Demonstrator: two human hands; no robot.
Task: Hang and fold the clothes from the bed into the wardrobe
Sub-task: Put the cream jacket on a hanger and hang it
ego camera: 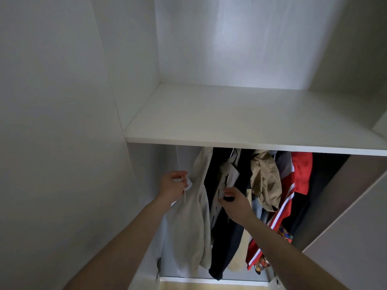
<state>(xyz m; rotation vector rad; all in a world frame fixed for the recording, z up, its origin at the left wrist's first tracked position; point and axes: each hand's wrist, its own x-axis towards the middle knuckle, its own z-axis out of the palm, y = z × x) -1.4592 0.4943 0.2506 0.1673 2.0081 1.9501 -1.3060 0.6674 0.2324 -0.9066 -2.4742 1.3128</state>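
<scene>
hanging clothes in the white wardrobe (251, 114)
left hand (173, 185) pinches the soft cream cotton hoodie (192, 216) by its drawstring; right hand (234, 200) grips the limp grey shirt (227, 174) just past its fingertips; both look light, best held at the shoulders

I see two bare forearms, no sleeves in view, left hand (174, 186) without rings or a watch, right hand (235, 203) likewise bare, nothing worn at either wrist
</scene>
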